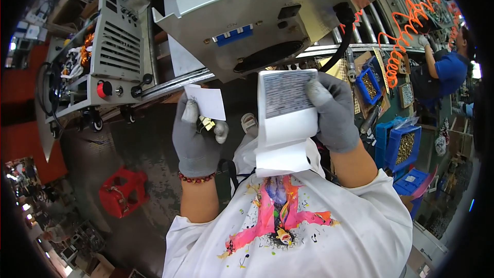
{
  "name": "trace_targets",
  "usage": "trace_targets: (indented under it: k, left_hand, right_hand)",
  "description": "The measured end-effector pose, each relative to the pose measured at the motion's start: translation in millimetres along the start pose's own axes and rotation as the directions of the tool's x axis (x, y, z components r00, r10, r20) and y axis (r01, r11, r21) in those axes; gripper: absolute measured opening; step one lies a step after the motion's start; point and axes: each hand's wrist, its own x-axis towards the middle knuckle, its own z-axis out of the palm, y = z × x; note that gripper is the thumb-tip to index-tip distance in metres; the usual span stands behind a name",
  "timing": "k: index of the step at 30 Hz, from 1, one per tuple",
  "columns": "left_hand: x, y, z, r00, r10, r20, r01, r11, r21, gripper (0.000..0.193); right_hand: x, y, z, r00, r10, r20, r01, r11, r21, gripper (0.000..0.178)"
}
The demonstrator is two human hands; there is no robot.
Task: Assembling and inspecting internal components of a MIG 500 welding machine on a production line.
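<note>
My left hand (193,141), in a grey glove, is closed on a small white slip of paper (210,104), pinched under the thumb. Small yellowish metal-looking pieces (207,123) sit between its fingers, too small to name. In my right hand (335,113), also gloved, is a white label strip (289,133) gripped at its right edge. A dark grey label (289,92) covered in fine print lies on its upper part, and the strip's lower end folds over near my shirt. Just beyond both hands stands a grey metal machine cabinet (206,31), touched by neither.
Another grey machine on casters (117,54) stands at left. A red stool (122,193) is on the floor. To the right are blue screw bins (404,146), a pneumatic screwdriver (351,64) and coiled orange air hoses (399,54). A co-worker in blue (446,69) works at far right.
</note>
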Motion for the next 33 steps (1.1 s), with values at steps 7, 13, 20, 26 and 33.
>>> trace_targets:
  k: [7, 13, 20, 26, 33]
  left_hand:
    - [9.5, -13.7, -27.0, 0.796, -0.067, 0.602, 0.434, 0.756, -0.490, 0.042]
    - [22.7, -58.8, -20.6, 0.851, -0.477, 0.222, 0.486, 0.874, 0.016, 0.025]
    - [20.5, -169.5, -6.7, 0.704, -0.708, -0.053, 0.619, 0.575, 0.535, 0.024]
    - [-0.4, -295.5, 77.0, 0.619, -0.779, 0.105, 0.318, 0.371, 0.873, 0.026]
    - [3.1, -470.3, 176.9, 0.630, -0.737, 0.244, 0.166, 0.435, 0.885, 0.043]
  right_hand:
    - [-1.0, -2.8, -16.3, 0.996, -0.027, -0.082, 0.033, 0.997, 0.070, 0.022]
    - [-28.8, -16.4, -76.9, 0.917, -0.198, -0.347, 0.226, 0.973, 0.043, 0.025]
    - [-150.0, -37.9, -213.9, 0.384, -0.383, -0.840, 0.498, 0.852, -0.161, 0.029]
    - [-254.4, -5.9, -248.6, 0.084, -0.175, -0.981, 0.497, 0.860, -0.111, 0.035]
    - [-296.4, 26.2, -260.6, 0.073, -0.078, -0.994, 0.404, 0.914, -0.042, 0.024]
